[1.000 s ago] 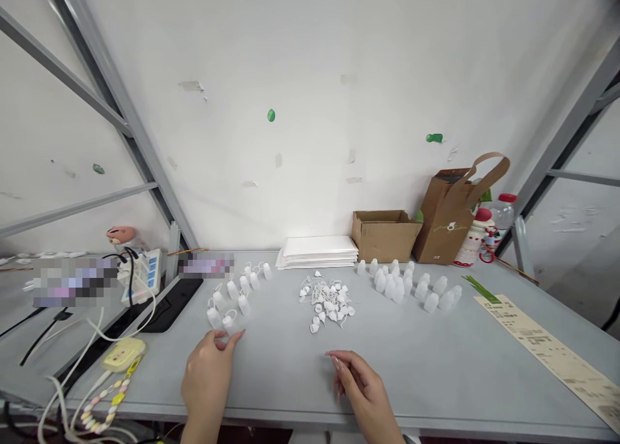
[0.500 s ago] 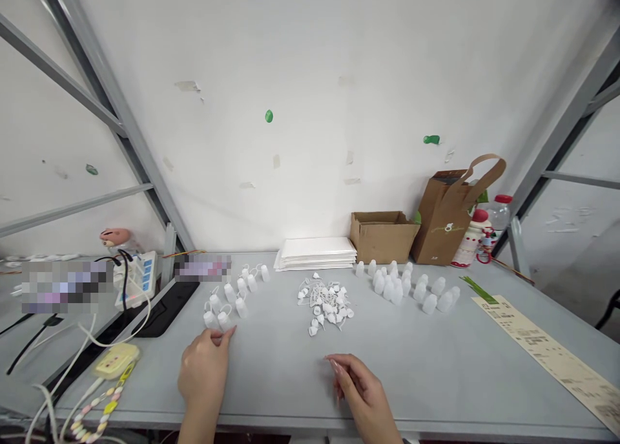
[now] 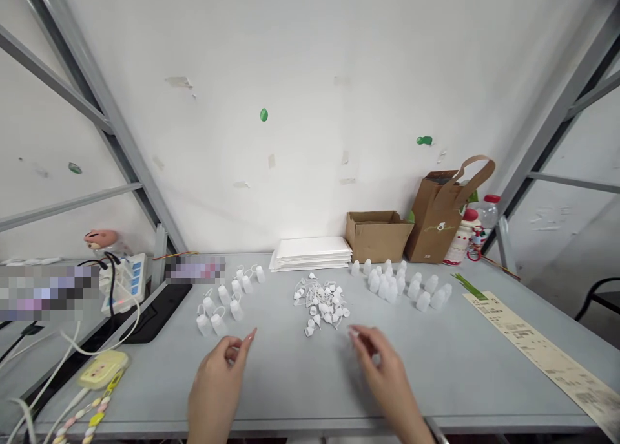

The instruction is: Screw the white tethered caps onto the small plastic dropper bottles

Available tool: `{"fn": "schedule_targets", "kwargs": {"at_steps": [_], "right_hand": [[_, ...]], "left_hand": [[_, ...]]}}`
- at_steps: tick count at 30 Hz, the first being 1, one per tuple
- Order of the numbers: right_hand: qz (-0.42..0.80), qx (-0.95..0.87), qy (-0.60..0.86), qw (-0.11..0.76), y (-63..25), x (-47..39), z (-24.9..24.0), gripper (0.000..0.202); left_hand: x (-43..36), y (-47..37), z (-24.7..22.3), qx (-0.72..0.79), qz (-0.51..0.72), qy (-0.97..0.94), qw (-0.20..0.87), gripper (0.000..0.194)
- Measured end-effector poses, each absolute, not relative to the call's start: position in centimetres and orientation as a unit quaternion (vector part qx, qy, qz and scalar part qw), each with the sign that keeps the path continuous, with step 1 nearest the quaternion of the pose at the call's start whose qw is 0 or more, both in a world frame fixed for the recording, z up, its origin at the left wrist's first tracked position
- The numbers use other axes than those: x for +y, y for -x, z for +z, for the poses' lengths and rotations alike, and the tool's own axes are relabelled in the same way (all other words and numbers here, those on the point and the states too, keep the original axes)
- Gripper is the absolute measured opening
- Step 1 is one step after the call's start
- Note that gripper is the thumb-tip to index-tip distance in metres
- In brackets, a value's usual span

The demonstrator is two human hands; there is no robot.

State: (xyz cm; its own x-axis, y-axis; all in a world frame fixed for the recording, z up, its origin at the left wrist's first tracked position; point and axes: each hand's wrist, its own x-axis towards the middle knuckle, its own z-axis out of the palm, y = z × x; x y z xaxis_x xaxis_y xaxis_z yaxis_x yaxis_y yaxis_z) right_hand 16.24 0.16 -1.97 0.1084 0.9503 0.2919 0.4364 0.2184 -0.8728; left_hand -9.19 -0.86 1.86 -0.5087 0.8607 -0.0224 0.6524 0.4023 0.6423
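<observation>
My left hand [image 3: 217,382] hovers over the near left of the table, thumb and index finger apart, nothing between them. Just beyond it stand several small translucent white bottles [image 3: 236,310] with looped strap caps. My right hand [image 3: 382,366], slightly blurred, is near the middle with its thumb and index tips a little parted and no object visible in them. A loose pile of white strap caps [image 3: 325,302] lies ahead of it. To the right of the pile stand several bottles [image 3: 391,292] without strap caps.
At the back are a stack of white sheets [image 3: 310,253], a cardboard box [image 3: 378,240] and a brown paper bag [image 3: 433,218]. A printed paper strip [image 3: 523,340] lies on the right. A black phone-like slab [image 3: 155,315], power strip [image 3: 128,282] and cables occupy the left.
My left hand has drawn back from the front capped bottle, and its fingers have parted. My right hand has moved forward and right, towards the cap pile. The view has shifted slightly.
</observation>
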Motion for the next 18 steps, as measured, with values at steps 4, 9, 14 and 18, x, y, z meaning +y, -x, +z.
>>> {"fn": "schedule_targets", "kwargs": {"at_steps": [4,9,14,18], "right_hand": [[0.093,-0.546,0.762,0.335,-20.9,3.5,0.0,0.04],[0.095,-0.529,0.802,0.261,-23.7,6.2,0.6,0.047],[0.115,-0.546,0.8,0.221,-23.6,7.4,0.5,0.043],[0.112,-0.551,0.803,0.2,-23.6,7.9,0.6,0.039]], "left_hand": [[-0.8,7.3,1.5,0.778,0.304,-0.499,0.23,0.039],[-0.6,5.4,0.9,0.745,0.305,-0.536,0.253,0.038],[-0.3,4.3,0.5,0.724,0.295,-0.566,0.261,0.033],[-0.3,3.7,0.1,0.712,0.29,-0.578,0.275,0.031]]}}
